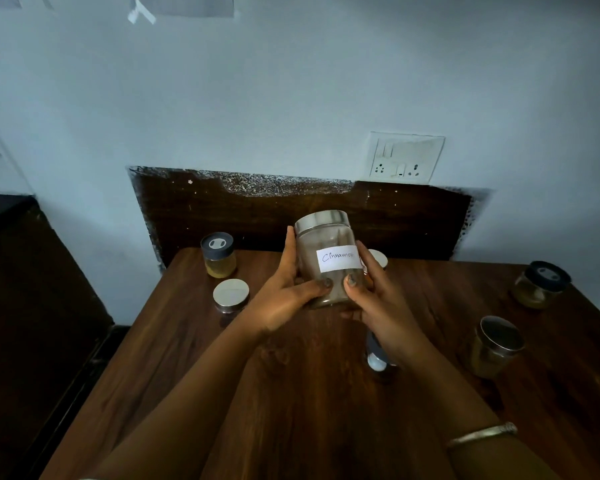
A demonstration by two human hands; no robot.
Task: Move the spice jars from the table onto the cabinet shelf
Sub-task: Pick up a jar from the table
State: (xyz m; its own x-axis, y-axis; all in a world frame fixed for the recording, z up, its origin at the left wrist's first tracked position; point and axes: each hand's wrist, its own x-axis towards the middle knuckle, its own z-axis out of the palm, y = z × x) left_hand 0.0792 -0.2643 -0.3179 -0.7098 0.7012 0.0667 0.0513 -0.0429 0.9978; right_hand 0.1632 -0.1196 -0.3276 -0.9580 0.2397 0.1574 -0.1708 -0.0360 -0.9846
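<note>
We're gripping the cinnamon jar (326,251) w/ both hands. Left hand (284,292) is curling round its left side, thumb across the lower front. Right hand (371,299) is wrapping the right side, thumb alongside. The jar's sitting between the palms, long axis near upright, steel lid (321,220) up & tipping slightly away. Neither hand's nearer; both are sharing it. Base looks lifted off the table (291,393), we're judging. Left of the fingers a gray-cap jar (219,254) is standing, and well right a dark-lid jar (497,344). The cabinet shelf isn't showing.

Home kitchen: spice jars (219,255), wooden table (291,393), wall socket (404,159).
</note>
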